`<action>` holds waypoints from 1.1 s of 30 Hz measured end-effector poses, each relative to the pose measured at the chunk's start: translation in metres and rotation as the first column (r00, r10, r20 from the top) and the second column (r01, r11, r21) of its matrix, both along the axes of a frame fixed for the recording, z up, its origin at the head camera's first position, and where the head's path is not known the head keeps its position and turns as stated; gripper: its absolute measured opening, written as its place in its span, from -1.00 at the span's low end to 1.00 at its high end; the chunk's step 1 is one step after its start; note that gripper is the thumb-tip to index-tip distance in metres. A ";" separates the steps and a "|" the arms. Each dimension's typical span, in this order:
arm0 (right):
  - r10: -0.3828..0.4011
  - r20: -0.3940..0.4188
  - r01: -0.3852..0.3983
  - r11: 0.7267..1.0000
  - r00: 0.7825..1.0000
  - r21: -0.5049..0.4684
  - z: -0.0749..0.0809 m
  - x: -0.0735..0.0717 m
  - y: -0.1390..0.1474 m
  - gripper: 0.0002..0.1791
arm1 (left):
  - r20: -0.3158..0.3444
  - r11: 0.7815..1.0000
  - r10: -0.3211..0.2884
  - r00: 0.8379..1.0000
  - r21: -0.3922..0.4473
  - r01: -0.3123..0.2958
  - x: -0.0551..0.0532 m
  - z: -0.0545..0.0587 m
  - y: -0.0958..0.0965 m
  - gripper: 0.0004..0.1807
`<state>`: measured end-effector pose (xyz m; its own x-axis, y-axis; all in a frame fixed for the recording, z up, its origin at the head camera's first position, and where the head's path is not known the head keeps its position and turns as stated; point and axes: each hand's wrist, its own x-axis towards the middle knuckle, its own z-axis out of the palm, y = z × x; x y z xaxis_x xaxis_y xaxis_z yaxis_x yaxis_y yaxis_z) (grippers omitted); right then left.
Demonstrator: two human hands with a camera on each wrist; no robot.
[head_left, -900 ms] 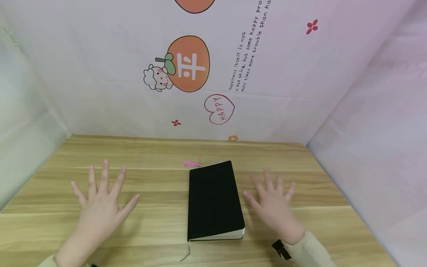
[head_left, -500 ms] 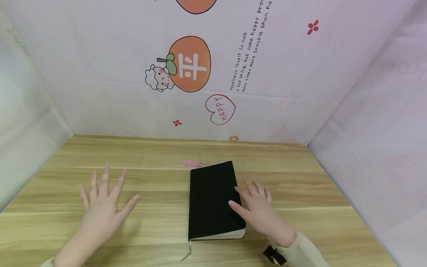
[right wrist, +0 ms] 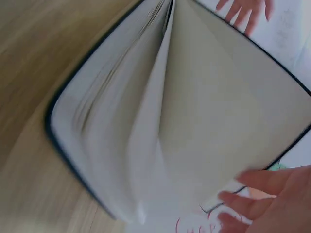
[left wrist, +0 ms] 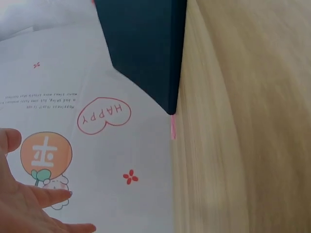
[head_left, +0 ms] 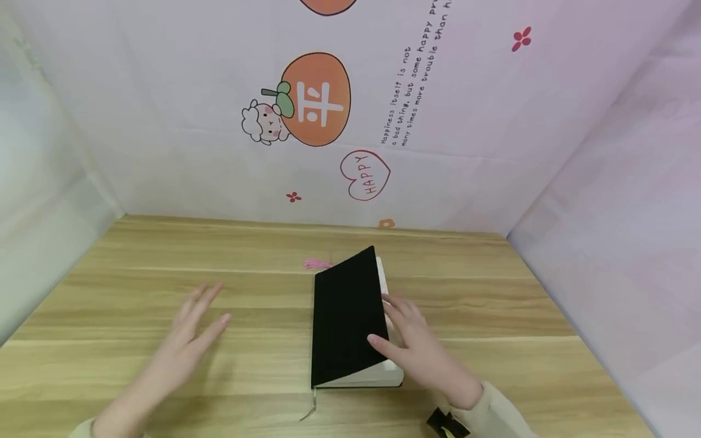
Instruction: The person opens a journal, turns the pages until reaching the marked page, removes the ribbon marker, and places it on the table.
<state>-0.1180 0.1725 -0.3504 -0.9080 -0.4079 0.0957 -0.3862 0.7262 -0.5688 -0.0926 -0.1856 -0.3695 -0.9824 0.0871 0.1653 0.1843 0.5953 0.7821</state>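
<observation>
Two hands (head_left: 418,348) (head_left: 182,348), one black notebook (head_left: 347,322)

In the head view, the upper orange print (head_left: 330,5) is cut off at 12 o'clock and the lettering (head_left: 419,85) at 1 o'clock; the left sleeve (head_left: 82,429) is cropped at 8 o'clock, the right sleeve (head_left: 495,410) at 5. The outer fingers of the left hand (head_left: 183,347) are hidden. By the left wrist view, the notebook (head_left: 347,322) is cut at 12 o'clock. In the right wrist view, the pages (right wrist: 116,111) are blurred, and the right hand (right wrist: 277,204) is cropped at 4 o'clock.
</observation>
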 end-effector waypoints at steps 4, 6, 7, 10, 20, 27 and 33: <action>0.153 0.062 -0.148 0.986 0.986 -0.081 0.002 0.006 -0.010 -0.21 | -0.002 0.992 -0.067 0.998 0.109 0.067 -0.001 0.002 0.004 -0.37; 0.211 0.095 -0.203 0.975 0.973 -0.090 0.002 0.007 -0.017 -0.17 | 0.014 0.983 -0.097 0.995 0.159 0.094 -0.001 0.002 0.006 -0.40; 0.248 0.095 -0.240 0.967 0.964 -0.087 0.001 0.007 -0.021 -0.15 | 0.030 0.977 -0.113 0.993 0.187 0.105 -0.001 0.003 0.007 -0.41; 0.320 0.104 -0.314 0.947 0.942 -0.068 -0.002 0.007 -0.032 -0.08 | 0.082 0.958 -0.159 0.984 0.254 0.134 -0.001 0.003 0.008 -0.41; 0.417 0.169 -0.435 0.896 0.893 0.087 -0.014 0.007 -0.058 -0.11 | 0.110 0.902 -0.226 0.968 0.398 0.166 -0.004 -0.002 0.007 -0.44; 0.413 0.203 -0.452 0.866 0.888 0.212 -0.018 0.006 -0.070 -0.16 | 0.189 0.869 -0.224 0.956 0.483 0.108 -0.009 0.001 0.010 -0.42; 0.423 0.253 -0.486 0.824 0.870 0.292 -0.019 0.006 -0.080 -0.17 | 0.328 0.883 -0.220 0.919 0.467 0.044 -0.014 0.002 0.007 -0.33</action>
<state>-0.1123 0.0921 -0.3695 -0.5999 -0.7566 -0.2603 -0.6404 0.6490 -0.4106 -0.1064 -0.1782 -0.3679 -0.9635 0.2244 -0.1462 -0.1114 0.1609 0.9807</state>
